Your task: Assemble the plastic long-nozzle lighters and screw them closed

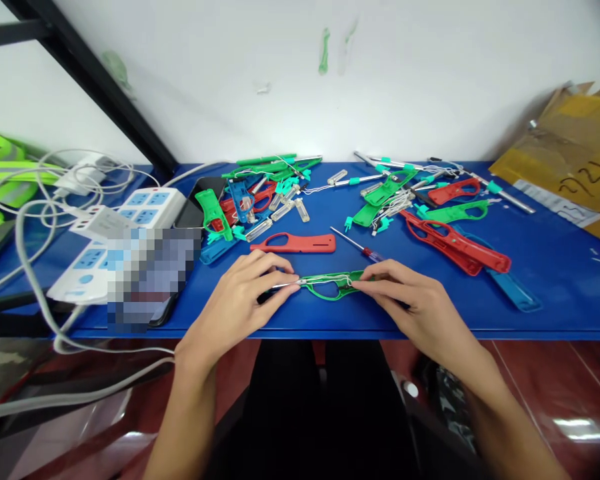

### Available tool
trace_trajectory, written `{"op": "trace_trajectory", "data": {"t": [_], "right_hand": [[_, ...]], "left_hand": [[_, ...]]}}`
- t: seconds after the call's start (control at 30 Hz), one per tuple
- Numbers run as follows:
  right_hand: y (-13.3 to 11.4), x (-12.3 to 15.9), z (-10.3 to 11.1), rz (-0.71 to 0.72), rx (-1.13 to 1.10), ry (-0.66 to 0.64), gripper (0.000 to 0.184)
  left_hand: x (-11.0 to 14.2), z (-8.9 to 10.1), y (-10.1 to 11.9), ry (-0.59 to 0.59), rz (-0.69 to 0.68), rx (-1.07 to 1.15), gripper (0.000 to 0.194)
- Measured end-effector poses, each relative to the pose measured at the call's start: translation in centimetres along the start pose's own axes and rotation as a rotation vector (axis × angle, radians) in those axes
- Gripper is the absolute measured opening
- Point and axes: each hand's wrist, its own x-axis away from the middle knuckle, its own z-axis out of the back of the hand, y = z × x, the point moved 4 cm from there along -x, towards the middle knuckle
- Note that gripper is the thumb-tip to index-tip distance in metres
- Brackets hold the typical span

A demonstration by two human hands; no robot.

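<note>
Landmark: green lighter half-shell (330,287), at the front of the blue table (300,317). Left hand (250,290): fingertips pinching the metal rod (286,285) at its left end. Right hand (405,290): fingertips closed on its right end, over the wires (330,277). Red half-shell (313,243) just behind it, screwdriver (363,250) behind, toward the right. Power strip (117,243) well left.

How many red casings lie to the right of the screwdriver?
3 visible: a back red casing, then an upper red casing overlapping a lower red casing, both nearer the front edge of the table. More could be hidden beneath other parts.
</note>
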Motion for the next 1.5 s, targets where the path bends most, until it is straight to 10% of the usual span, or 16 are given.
{"op": "trace_trajectory", "data": {"t": [0.3,1.5], "right_hand": [[-0.5,1.4,-1.0,0.192,0.245,0.058,0.040],[-0.4,0.7,-1.6,0.142,0.282,0.067,0.019]], "left_hand": [[0.0,0.0,0.0,-0.001,0.004,0.012,0.018],[-4.1,-3.3,3.7,0.036,-0.175,-0.270,0.023]]}}
